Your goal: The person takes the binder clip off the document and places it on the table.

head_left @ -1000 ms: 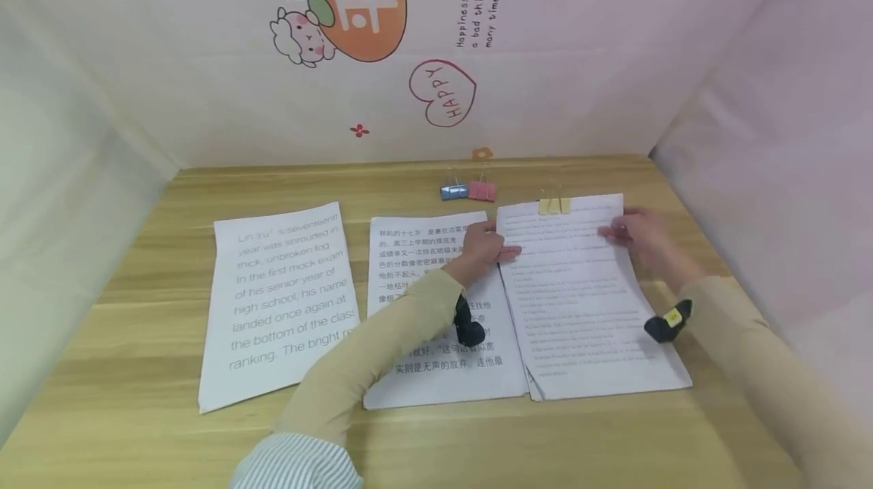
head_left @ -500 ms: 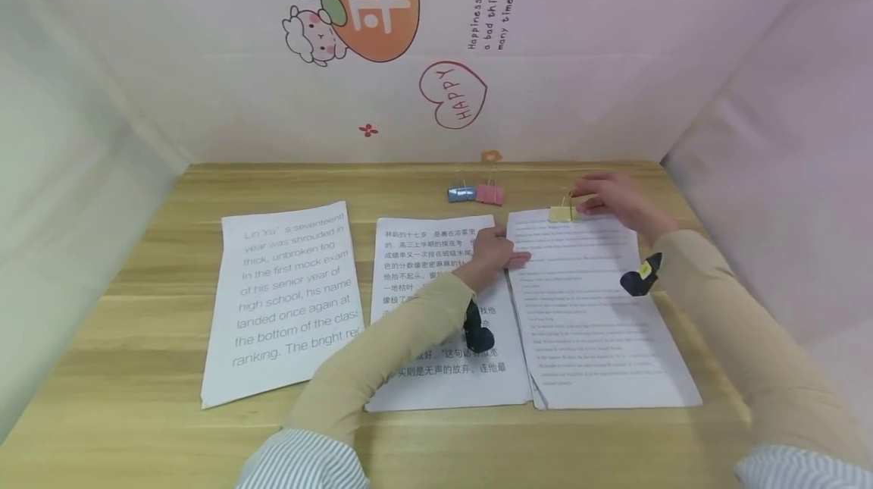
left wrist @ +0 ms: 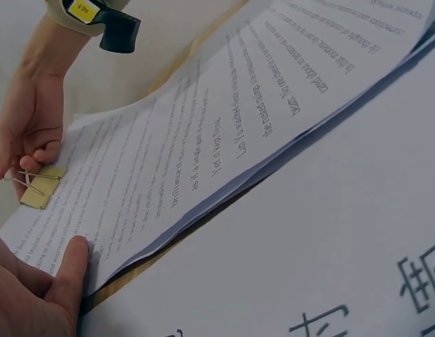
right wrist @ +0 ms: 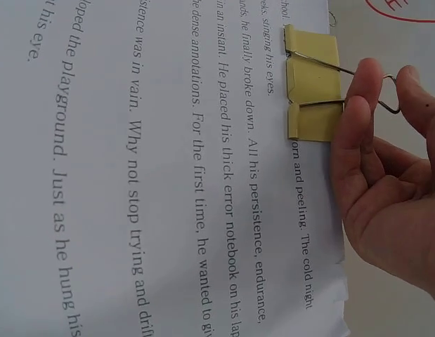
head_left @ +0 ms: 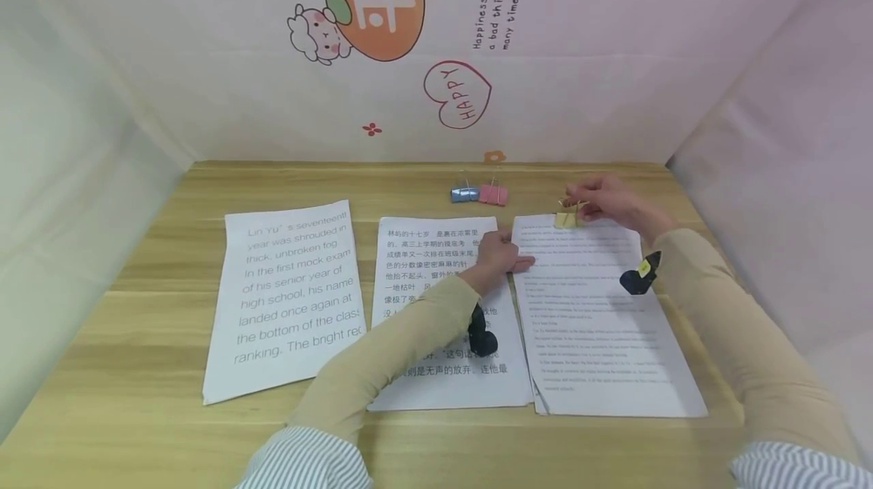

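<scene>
A yellow binder clip (head_left: 567,220) sits on the top edge of the right-hand stack of printed sheets (head_left: 607,322). My right hand (head_left: 612,201) pinches a wire handle of the clip between thumb and fingers, close up in the right wrist view, where the clip body (right wrist: 315,84) bites the paper edge. At the stack's left edge rests my left hand (head_left: 496,255), with one straight finger pressing on the sheets. In the left wrist view that finger (left wrist: 71,270) lies flat on the print; the rest of the hand is partly cut off.
Left of the stack lies a packet of Chinese-printed sheets (head_left: 436,390), partly under my left forearm. A large-print English packet (head_left: 286,307) lies farther left. Blue (head_left: 464,194) and pink (head_left: 493,195) binder clips stand near the wooden table's back edge, before a printed curtain (head_left: 580,95).
My right hand has gone from the stack's upper right edge to the yellow clip and now pinches its handle. The left hand stays at the stack's left edge. The head view has shifted slightly.
</scene>
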Available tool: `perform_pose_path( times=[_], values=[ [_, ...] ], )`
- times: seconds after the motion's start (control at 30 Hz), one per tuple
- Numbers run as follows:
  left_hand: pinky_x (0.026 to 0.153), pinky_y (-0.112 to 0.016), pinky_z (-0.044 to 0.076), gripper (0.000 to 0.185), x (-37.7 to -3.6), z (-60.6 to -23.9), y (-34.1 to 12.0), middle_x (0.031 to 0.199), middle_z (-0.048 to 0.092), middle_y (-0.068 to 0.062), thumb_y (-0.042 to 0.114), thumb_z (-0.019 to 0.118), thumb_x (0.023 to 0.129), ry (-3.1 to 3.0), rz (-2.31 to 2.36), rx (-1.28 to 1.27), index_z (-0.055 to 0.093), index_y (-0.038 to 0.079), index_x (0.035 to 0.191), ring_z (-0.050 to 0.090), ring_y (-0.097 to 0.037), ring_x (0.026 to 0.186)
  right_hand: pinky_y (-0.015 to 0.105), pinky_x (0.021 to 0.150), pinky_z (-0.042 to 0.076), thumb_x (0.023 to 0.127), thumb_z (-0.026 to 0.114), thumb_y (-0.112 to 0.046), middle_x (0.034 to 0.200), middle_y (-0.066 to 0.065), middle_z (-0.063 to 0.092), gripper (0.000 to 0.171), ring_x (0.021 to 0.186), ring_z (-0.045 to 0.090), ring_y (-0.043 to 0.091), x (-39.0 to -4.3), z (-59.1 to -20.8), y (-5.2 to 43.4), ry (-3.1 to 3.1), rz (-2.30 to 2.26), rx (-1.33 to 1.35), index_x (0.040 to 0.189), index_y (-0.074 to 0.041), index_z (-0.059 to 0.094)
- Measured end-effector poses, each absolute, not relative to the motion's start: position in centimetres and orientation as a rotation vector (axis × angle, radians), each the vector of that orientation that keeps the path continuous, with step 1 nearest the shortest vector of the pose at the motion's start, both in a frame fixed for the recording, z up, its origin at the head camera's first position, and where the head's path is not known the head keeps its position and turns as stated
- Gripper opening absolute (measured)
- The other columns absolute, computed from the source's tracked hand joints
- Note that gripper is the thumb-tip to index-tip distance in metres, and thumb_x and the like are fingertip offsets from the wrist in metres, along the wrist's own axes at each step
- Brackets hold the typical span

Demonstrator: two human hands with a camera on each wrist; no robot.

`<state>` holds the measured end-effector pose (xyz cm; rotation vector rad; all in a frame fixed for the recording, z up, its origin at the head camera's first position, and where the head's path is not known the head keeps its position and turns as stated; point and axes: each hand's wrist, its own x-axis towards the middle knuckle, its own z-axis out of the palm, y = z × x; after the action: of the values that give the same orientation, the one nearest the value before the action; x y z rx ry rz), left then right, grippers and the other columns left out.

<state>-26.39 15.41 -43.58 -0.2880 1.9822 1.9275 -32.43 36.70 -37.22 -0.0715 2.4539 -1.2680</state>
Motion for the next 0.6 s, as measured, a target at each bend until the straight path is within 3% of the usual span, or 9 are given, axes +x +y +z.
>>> perform_pose_path(
  times=[0.37, 0.6],
  values=[
    [0.056, -0.02, 0.058, 0.044, -27.6, -43.4, 15.0, 0.106, 0.068, -0.018, -0.003, 0.046, 0.091, 2.085, 1.798, -0.325, 0.051, 0.004, 0.134, 0.073, -0.021, 0.073, 0.015, 0.062, 0.053, 0.101, 0.039, -0.03, 0.084, -0.014, 0.059, 0.054, 0.066, 0.055, -0.001, -34.3, -36.5, 36.1, 2.541, -1.462, -0.079, 0.128, 0.017, 0.042],
    [0.059, -0.022, 0.059, 0.043, -27.1, -43.5, 15.5, 0.108, 0.068, -0.019, -0.001, 0.045, 0.092, 2.059, 1.798, -0.343, 0.05, 0.002, 0.134, 0.073, -0.022, 0.074, 0.014, 0.058, 0.055, 0.101, 0.042, -0.025, 0.077, -0.008, 0.06, 0.054, 0.061, 0.059, 0.0, -36.5, -37.6, 34.4, 2.478, -1.545, 0.001, 0.128, 0.022, 0.039]
  ],
)
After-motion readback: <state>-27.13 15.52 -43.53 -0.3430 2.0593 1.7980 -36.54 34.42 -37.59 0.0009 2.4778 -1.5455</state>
